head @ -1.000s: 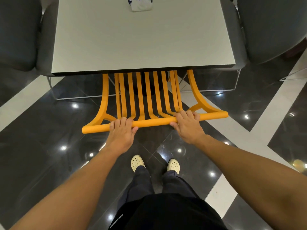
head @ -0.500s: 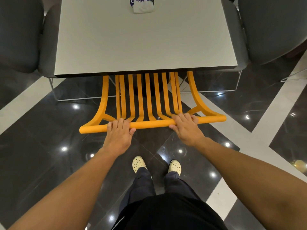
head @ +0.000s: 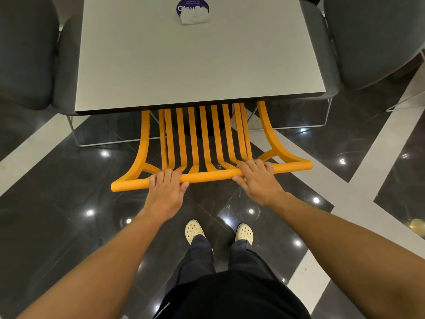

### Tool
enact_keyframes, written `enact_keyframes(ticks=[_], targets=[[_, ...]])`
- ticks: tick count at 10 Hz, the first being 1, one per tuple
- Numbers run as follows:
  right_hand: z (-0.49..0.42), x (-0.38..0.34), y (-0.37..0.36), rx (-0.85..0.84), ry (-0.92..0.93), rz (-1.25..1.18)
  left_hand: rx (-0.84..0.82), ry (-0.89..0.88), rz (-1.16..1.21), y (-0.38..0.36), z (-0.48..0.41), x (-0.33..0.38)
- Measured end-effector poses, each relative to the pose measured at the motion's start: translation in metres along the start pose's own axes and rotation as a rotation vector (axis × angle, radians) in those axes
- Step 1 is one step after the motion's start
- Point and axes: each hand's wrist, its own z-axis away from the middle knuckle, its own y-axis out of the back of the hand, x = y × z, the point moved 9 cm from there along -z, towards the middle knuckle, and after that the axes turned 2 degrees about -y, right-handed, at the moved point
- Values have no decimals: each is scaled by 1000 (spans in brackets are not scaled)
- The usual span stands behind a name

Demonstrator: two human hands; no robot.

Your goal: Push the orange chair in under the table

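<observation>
The orange chair stands in front of me with its slatted back showing; its seat is hidden beneath the grey table. Only the back's slats and round top rail stick out from the table's near edge. My left hand is wrapped over the top rail left of centre. My right hand grips the same rail right of centre. Both arms reach forward over the dark floor.
Grey upholstered chairs flank the table on the left and on the right. A purple round sticker with a white tissue lies at the table's far edge. My feet in pale clogs stand on glossy black tiles with white stripes.
The chair's top rail has stayed in my two hands and shifted a little to the left and toward the table; slightly less of the slats shows.
</observation>
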Motion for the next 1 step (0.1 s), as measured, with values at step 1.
enact_keyframes(ticks=[1], targets=[[-1,1,12,64,-61,51,-8,-7,62,5,-1,-2]])
